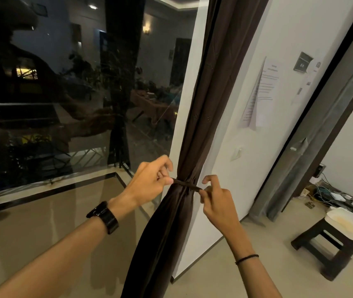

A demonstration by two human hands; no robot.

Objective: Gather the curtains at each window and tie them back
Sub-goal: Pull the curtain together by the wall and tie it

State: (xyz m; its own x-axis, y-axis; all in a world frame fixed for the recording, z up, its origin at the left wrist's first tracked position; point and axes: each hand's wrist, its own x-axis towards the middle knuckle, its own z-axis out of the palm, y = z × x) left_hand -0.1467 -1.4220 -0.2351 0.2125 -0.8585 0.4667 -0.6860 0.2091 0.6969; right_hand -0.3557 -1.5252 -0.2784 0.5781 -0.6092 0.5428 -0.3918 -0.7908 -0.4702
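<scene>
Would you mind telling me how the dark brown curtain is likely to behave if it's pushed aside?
Probably floppy: the curtain hangs in soft folds and narrows where the tie cinches it. Likely light, since the left hand and right hand pull the tie with fingertip pinches alone. Pushed, it would likely swing back.
</scene>
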